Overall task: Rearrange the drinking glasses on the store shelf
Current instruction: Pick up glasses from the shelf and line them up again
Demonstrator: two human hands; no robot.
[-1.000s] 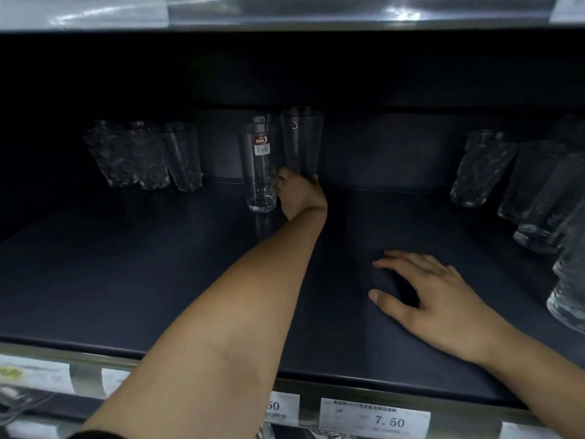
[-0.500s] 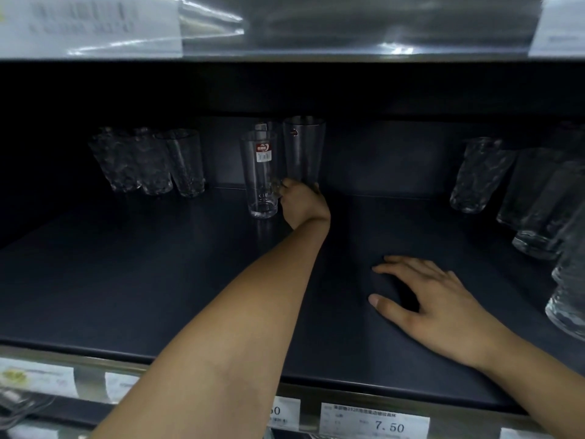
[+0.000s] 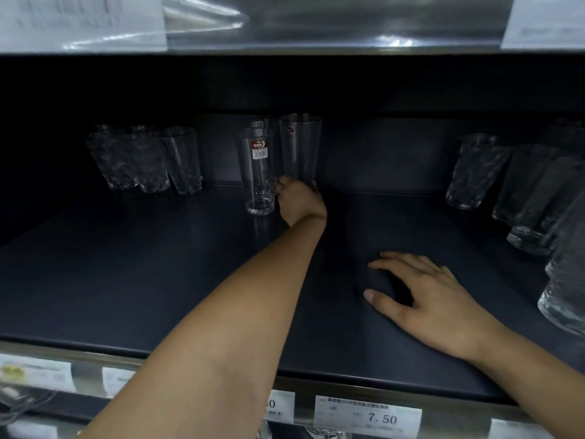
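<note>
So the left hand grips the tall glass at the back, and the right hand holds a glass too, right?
No. The head view shows the right hand resting open on the shelf, holding nothing. The left hand does grip the tall glass at the back.

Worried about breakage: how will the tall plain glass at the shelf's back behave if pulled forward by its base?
Likely tippy: the tall plain glass is narrow and the left hand holds only its base. Probably slippery and breakable, being smooth clear glass. It may knock the stickered glass close beside it.
</note>
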